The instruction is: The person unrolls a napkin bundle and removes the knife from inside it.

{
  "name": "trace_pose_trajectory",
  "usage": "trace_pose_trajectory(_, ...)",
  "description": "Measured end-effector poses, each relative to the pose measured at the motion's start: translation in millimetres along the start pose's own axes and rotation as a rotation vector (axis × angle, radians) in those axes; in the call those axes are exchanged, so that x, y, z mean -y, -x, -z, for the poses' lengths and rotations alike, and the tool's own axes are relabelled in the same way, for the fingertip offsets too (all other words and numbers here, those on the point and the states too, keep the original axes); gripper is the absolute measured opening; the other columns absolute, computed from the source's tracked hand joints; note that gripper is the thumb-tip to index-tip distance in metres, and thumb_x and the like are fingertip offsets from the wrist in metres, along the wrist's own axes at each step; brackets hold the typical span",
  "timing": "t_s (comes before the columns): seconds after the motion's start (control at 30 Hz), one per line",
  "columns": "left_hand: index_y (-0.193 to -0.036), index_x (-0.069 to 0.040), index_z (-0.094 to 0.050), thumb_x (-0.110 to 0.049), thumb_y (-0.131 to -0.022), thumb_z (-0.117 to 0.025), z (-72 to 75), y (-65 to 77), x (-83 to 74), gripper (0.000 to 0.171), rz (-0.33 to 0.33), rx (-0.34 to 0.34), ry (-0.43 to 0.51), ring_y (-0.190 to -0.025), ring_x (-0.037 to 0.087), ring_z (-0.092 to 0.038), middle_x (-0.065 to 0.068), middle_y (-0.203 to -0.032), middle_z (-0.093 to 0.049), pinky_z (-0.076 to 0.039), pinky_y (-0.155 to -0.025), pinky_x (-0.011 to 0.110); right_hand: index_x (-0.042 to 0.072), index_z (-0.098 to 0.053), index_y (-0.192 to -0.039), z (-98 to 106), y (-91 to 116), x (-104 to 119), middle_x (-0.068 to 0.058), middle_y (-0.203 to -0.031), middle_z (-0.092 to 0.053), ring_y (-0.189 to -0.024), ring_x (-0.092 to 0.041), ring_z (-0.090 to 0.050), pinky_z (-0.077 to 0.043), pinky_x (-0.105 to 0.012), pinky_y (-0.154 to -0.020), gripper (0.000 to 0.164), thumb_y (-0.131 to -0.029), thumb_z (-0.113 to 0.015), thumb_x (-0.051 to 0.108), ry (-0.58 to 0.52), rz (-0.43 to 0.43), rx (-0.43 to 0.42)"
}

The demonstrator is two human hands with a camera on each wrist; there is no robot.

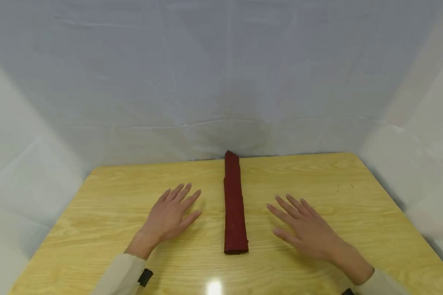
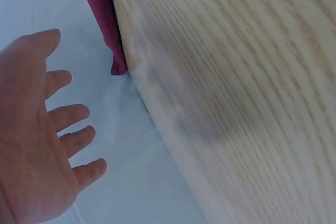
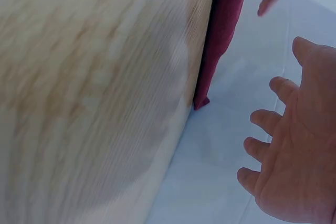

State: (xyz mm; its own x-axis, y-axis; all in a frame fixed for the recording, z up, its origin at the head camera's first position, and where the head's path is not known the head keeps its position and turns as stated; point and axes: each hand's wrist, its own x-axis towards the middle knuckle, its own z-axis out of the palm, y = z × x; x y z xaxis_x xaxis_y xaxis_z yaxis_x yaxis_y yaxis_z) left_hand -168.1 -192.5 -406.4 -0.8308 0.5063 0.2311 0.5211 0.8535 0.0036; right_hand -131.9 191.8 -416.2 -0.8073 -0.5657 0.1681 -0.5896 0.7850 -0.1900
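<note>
A long, narrow strip of folded dark red cloth (image 1: 234, 205) lies lengthwise on the wooden table (image 1: 107, 213), its pointed far end at the back edge. To its left, my left hand (image 1: 170, 215) is held palm down, fingers spread, holding nothing. On the other side my right hand (image 1: 310, 231) is held in the same way, apart from the cloth. Both wrist views show a gap between palm and tabletop: the left hand (image 2: 39, 129) and the right hand (image 3: 302, 140) touch neither table nor cloth. What kind of cloth article it is cannot be told.
Pale sheeting (image 1: 221, 82) hangs behind the table and along both sides. Light-coloured sleeves (image 1: 119, 274) cover the forearms, with a black strap (image 1: 145, 277) at the left wrist. A bright reflection shows at the table's front.
</note>
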Motion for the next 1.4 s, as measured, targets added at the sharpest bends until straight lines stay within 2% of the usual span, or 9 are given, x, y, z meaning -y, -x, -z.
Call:
trace_pose_trajectory(0.3,-0.146,-0.018,-0.044,-0.048,-0.098,-0.047,-2.9,-10.0,-1.4,0.057,-0.034,-0.002,0.007,-0.137,0.032,-0.031,0.012,-0.150,-0.036,-0.028,-0.107,0.053,0.026,-0.031,-0.152,-5.1,-7.1,14.7,0.000,-0.157,-0.019,-0.143,-0.029,-0.014,-0.012,-0.054,-0.112,0.057,-0.100,-0.041,0.049,-0.023,0.058,-0.014)
trace_pose_trajectory(0.5,-0.146,-0.019,-0.043,-0.049,-0.098,-0.045,-5.7,-17.4,-3.2,0.057,-0.046,0.015,0.004,-0.138,0.031,-0.030,0.011,-0.151,-0.034,-0.027,-0.108,0.053,0.027,-0.031,-0.151,-7.3,-12.5,22.3,0.003,-0.157,-0.016,-0.144,-0.024,-0.010,-0.010,-0.050,-0.114,0.057,-0.100,-0.037,0.052,-0.010,0.073,0.004)
trace_pose_trajectory(0.9,-0.146,-0.020,-0.043,-0.048,-0.099,-0.044,-7.3,-26.8,-7.1,0.055,-0.056,0.038,0.023,-0.138,0.030,-0.029,0.010,-0.151,-0.033,-0.027,-0.108,0.052,0.030,-0.029,-0.152,-15.0,-18.4,37.0,0.001,-0.157,-0.021,-0.143,-0.026,-0.014,-0.013,-0.052,-0.113,0.056,-0.100,-0.036,0.052,-0.001,0.126,0.023)
trace_pose_trajectory(1.13,-0.147,-0.020,-0.041,-0.048,-0.100,-0.042,-12.0,-36.1,-6.0,0.055,-0.064,0.065,0.029,-0.140,0.029,-0.026,0.010,-0.152,-0.031,-0.025,-0.110,0.050,0.031,-0.030,-0.151,-16.8,-21.1,43.8,0.000,-0.155,-0.025,-0.142,-0.028,-0.020,-0.016,-0.051,-0.112,0.056,-0.100,-0.036,0.053,0.035,0.158,-0.003)
trace_pose_trajectory(1.4,-0.148,-0.021,-0.041,-0.049,-0.100,-0.041,-18.1,-44.8,-8.1,0.055,-0.075,0.084,0.042,-0.140,0.029,-0.025,0.009,-0.153,-0.029,-0.022,-0.111,0.051,0.031,-0.030,-0.151,-20.1,-23.7,51.4,-0.004,-0.154,-0.028,-0.142,-0.029,-0.019,-0.016,-0.051,-0.112,0.056,-0.100,-0.033,0.054,0.020,0.168,0.021)
